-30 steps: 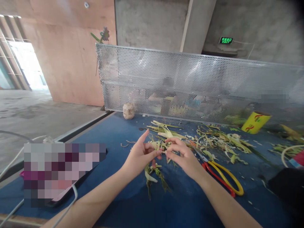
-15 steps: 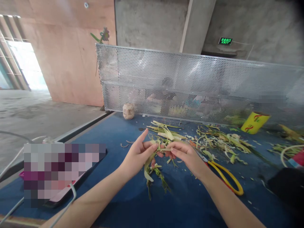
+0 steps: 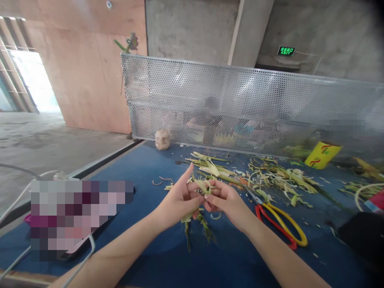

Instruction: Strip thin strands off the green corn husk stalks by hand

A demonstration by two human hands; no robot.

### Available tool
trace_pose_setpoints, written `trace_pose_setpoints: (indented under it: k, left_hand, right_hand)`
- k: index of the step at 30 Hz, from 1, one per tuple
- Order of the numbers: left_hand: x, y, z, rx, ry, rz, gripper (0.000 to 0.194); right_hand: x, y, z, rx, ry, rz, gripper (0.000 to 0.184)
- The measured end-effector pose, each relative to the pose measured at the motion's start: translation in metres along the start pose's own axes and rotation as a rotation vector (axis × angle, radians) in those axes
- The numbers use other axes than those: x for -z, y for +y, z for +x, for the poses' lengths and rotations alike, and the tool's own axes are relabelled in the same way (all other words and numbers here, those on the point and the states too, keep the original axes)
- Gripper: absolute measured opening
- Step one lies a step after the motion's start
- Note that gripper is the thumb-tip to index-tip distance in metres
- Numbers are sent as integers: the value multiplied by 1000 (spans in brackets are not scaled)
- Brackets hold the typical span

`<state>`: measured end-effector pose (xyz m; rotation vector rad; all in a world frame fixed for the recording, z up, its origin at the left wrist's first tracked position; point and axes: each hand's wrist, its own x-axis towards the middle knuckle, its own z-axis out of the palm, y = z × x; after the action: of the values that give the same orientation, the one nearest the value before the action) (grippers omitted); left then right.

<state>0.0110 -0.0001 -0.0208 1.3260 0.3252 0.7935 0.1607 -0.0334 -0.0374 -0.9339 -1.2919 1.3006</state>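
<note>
Both hands meet above the blue table (image 3: 144, 172) around a small woven bundle of pale green leaf strips (image 3: 203, 186). My left hand (image 3: 179, 199) grips the bundle from the left, forefinger pointing up. My right hand (image 3: 225, 200) pinches the strips from the right, fingers pressed together. Loose strip ends (image 3: 198, 228) hang from the bundle down to the table below the hands.
Scissors with red and yellow handles (image 3: 280, 222) lie right of my right hand. A heap of cut leaf strips (image 3: 270, 178) spreads behind. A yellow cup (image 3: 322, 155) and a small round pot (image 3: 162, 140) stand by the perforated metal screen (image 3: 240, 104). A blurred flat item (image 3: 78, 216) with cables lies left.
Both hands have drawn closer together and a little lower. The bundle has turned between the fingers, and the long strip that hung from my left hand is now tucked in.
</note>
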Motion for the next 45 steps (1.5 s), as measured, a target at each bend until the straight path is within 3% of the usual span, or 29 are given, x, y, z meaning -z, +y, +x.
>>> trace_pose_setpoints:
  k: [13, 20, 33, 41, 45]
  left_hand:
    - [2, -2, 0, -20, -117, 29, 93]
    - [-3, -4, -2, 5, -154, 80, 98]
    - [-6, 3, -1, 84, 184, 141, 86]
    - [-6, 7, -1, 36, 281, 285, 87]
    - [-4, 5, 1, 32, 261, 236, 87]
  right_hand:
    - [0, 0, 0, 109, 29, -216, 21]
    - [0, 1, -1, 76, 86, -262, 24]
    - [-5, 5, 0, -18, 27, -122, 29]
    - [-7, 6, 1, -10, 113, -90, 32]
    - [-5, 6, 3, -15, 149, -33, 30]
